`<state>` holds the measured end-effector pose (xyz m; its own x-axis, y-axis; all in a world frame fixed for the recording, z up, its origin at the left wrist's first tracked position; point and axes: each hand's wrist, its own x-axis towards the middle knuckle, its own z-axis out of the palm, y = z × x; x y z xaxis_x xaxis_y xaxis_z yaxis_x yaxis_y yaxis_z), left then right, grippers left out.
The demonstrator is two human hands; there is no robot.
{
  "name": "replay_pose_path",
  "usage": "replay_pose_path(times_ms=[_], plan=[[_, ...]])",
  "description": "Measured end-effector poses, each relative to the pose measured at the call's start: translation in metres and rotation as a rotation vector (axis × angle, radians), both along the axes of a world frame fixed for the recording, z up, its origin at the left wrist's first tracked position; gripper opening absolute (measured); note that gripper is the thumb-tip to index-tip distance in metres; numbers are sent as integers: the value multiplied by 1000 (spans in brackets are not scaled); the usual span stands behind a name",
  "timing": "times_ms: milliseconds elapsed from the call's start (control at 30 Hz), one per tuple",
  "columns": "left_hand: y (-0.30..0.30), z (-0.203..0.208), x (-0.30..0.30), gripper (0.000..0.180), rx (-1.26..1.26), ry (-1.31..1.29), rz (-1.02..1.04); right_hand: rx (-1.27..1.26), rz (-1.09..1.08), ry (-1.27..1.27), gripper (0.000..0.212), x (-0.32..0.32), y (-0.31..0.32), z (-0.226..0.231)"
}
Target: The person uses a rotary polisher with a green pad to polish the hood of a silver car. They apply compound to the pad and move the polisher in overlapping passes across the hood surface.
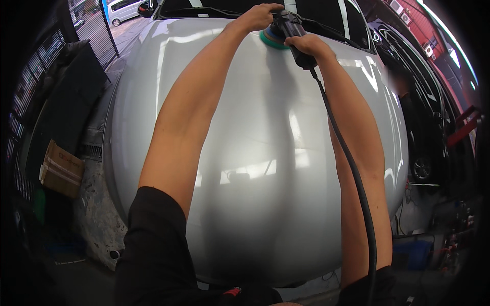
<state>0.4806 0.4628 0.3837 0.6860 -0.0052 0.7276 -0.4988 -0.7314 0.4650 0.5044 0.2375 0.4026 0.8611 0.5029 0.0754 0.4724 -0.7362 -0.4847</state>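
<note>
Both my arms reach far over the silver car hood [245, 204] to a black polishing machine [292, 25] near the windshield. My left hand [259, 17] is closed on the front of the polisher, by its head. My right hand [312, 45] wraps round the rear body of the machine. Below the polisher's head, a green foam pad [273, 41] rests against the hood, partly hidden by the tool. From the machine's back end a black power cord [352, 158] runs down along my right forearm toward me.
The dark windshield [316, 15] with its wipers lies just beyond the polisher. On the left floor stands a cardboard box [62, 171] near a dark cabinet [66, 102]. A black car [423, 97] is parked at the right, with a person [408, 102] beside it.
</note>
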Motion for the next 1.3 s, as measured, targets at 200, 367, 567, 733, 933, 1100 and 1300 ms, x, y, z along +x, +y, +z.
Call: replay_pose_path(times_ms=[200,367,567,733,933,1100,1300], plan=[[-28,-16,35,49,102,69,31,-131,-43,-63,70,39,-8,-17],[-3,-23,51,55,225,114,85,-114,-40,4,70,35,6,-21],[16,-44,85,53,449,-219,117,-94,-45,82,64,41,7,-25],[10,-58,96,47,263,3,251,-87,45,-11,67,57,5,-36],[-22,-42,72,34,260,195,242,-86,47,-2,72,62,-6,-38],[-5,-42,74,31,314,82,222,-122,0,26,72,50,1,-34],[-10,-37,71,32,310,69,231,-132,10,-1,73,52,0,-33]])
